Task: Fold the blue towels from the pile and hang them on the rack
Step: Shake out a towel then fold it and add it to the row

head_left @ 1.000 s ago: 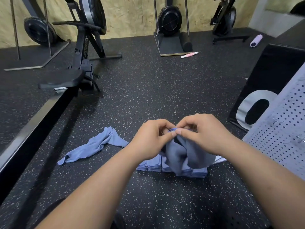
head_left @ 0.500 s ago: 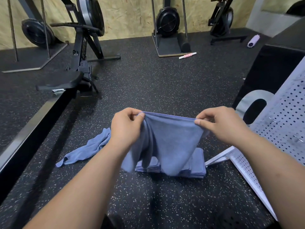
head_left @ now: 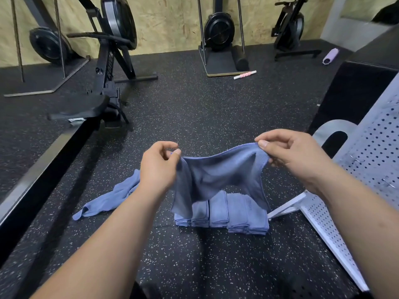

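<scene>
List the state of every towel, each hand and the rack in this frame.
held towel: unfolded, stretched between both hands, sagging mid-edge.
left hand: pinches its left corner.
right hand: pinches its right corner.
folded towels: stacked on the floor.
loose towel: crumpled on the floor.
rack: at right, partly out of frame.

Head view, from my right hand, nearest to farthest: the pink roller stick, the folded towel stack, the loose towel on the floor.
1. Folded towel stack, below the right hand.
2. Loose towel, floor at left.
3. Pink roller stick, far back.
</scene>
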